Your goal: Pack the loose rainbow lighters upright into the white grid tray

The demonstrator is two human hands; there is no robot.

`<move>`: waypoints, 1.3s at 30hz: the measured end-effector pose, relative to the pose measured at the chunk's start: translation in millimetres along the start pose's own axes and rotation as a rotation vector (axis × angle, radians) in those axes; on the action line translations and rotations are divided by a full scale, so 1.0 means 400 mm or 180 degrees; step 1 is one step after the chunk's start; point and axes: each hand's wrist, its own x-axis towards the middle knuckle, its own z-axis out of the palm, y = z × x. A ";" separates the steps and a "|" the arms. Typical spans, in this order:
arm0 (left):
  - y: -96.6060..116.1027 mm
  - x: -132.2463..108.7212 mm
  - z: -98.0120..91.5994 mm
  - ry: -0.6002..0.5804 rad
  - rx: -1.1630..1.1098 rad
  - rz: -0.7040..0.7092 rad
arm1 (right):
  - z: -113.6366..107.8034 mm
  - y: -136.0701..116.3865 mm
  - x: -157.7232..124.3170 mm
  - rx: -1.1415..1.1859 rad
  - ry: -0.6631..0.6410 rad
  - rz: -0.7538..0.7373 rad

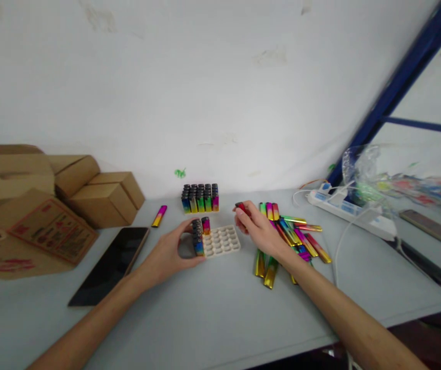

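Note:
My left hand (169,255) curves round the left end of a white tray (222,241) with rows of round-edged pockets, thumb at its near edge. A column of lighters (197,239) with black tops stands in the pockets beside that palm, and one pink-and-yellow lighter (206,226) stands in the adjoining column. Above the tray's right side, my right hand (261,228) pinches a red lighter (240,206) with a black top. Loose shiny lighters (312,245) in rainbow colours lie in a pile under and around the right wrist.
A block of upright lighters (200,199) stands near the wall. A single lighter (159,216), a dark tablet (112,267) and cardboard boxes (100,200) are on the left. At right lie a power strip (351,213), cables and a clear plastic bag (416,180).

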 end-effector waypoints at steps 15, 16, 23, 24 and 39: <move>-0.004 -0.004 0.022 -0.0130 -0.0032 0.0149 | 0.048 -0.041 -0.006 0.0044 -0.0208 -0.0512; -0.002 -0.004 0.023 -0.0129 -0.0044 0.0152 | 0.052 -0.035 -0.006 0.0035 -0.0213 -0.0521; 0.013 -0.004 0.023 -0.0135 -0.0107 0.0142 | 0.070 -0.004 -0.002 -0.0192 -0.0387 -0.0692; 0.013 -0.003 0.023 -0.0142 -0.0120 0.0146 | 0.069 -0.007 0.000 -0.0316 -0.0398 -0.0749; 0.010 0.001 0.022 -0.0153 -0.0060 0.0153 | 0.039 -0.026 0.006 -0.0641 -0.0492 -0.0501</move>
